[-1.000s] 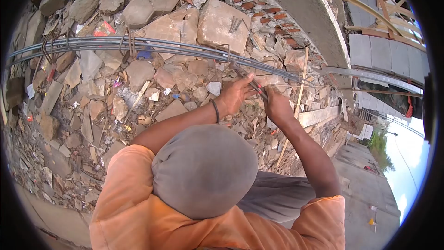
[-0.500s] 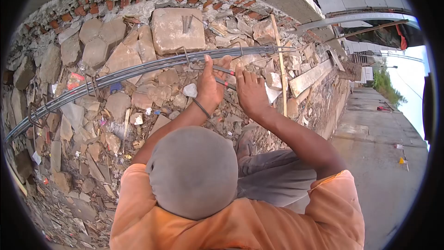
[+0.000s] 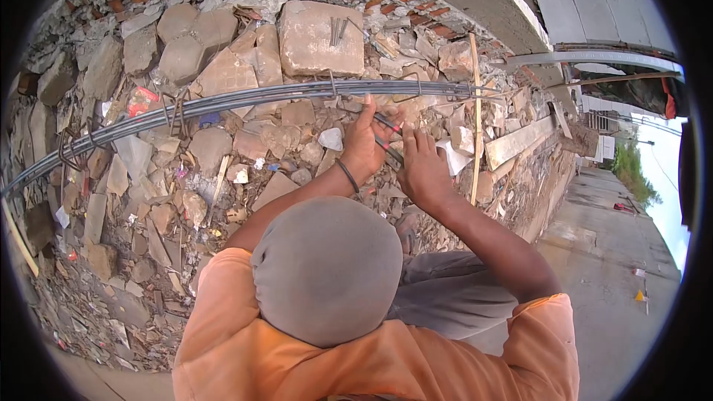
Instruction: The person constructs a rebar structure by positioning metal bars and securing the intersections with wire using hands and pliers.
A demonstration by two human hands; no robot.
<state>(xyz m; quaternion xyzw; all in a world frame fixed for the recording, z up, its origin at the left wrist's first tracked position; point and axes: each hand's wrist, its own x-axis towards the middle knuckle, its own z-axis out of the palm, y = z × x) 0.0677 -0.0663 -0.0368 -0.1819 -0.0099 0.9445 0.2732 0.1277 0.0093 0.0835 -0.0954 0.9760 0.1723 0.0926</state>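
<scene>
Rubble [image 3: 210, 147] around steel rods [image 3: 260, 94], hands [image 3: 362, 148] [image 3: 425, 171] at red-marked tool [image 3: 387, 122], right clamped, left grip unclear

Single head view, wide-angled, dark at the rim. It looks from above and behind the cap [image 3: 327, 271], facing forward and down over the left hand [image 3: 361, 147] and right hand [image 3: 425, 172]. The cap stands nearest the lens, the hands farther; sky [image 3: 670, 200] enters well to their right.

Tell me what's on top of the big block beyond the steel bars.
A few thin grey rods lie on the block. The patches beneath them and whatever the block rests on are covered.
</scene>
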